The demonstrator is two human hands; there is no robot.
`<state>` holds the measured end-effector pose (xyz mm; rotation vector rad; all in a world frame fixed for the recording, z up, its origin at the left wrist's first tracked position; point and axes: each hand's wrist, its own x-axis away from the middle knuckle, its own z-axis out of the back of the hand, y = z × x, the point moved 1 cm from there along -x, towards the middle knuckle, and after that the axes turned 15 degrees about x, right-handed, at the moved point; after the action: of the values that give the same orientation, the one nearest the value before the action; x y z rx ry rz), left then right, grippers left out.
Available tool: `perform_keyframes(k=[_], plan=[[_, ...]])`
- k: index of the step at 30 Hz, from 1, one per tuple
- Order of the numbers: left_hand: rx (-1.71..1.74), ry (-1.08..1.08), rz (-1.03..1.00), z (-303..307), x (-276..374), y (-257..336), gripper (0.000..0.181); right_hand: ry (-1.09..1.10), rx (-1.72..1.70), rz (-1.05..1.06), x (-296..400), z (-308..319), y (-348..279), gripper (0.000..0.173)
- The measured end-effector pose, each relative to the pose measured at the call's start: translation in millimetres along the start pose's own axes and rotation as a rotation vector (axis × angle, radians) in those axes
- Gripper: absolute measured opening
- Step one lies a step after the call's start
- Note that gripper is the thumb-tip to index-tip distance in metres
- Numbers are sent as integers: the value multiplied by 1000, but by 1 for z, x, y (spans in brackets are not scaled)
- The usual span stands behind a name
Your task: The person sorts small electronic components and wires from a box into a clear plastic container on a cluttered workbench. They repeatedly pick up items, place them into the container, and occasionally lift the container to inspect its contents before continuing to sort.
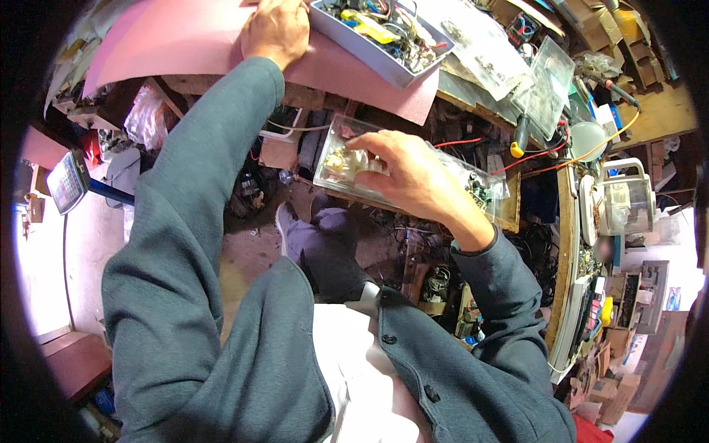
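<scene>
My right hand (401,174) is over a clear plastic compartment box (321,176), its thumb and index finger apart, and I see nothing gripped between them. Below the fingertips lie small yellowish parts (335,161) in the box's left end. Small green circuit boards (477,194) fill part of its right end. On the pink sheet (183,41) covering the bench rests my left hand (277,30), with its fingertips cut off by the top of the view. Just right of it stands a grey tray (360,52) heaped with wires, connectors and a yellow piece (370,26).
Clear plastic lids or trays (545,83) lie on the bench at the upper right. A black-and-yellow handled tool (519,137) and red leads (540,155) hang by the bench edge. A clear lidded container (626,202) stands farther right. A calculator-like device (67,181) is at the left.
</scene>
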<state>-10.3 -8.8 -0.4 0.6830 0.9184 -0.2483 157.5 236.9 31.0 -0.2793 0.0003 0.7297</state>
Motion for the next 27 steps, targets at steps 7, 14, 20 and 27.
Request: perform_keyframes(k=[7, 14, 20, 27], plan=[[-47, -125, 120, -7, -4, -5, 27, 166, -164, -112, 3, 20, 8, 15], [-62, -104, 109, -4, -4, -5, 23, 204, -431, -172, 6, 47, 13, 15], [-68, -85, 101, -7, -2, 0, 23, 251, -525, -173, 7, 88, 27, 19], [-67, -64, 72, -5, 0, -3, 19, 472, -381, -145, -33, 144, 72, 19]])
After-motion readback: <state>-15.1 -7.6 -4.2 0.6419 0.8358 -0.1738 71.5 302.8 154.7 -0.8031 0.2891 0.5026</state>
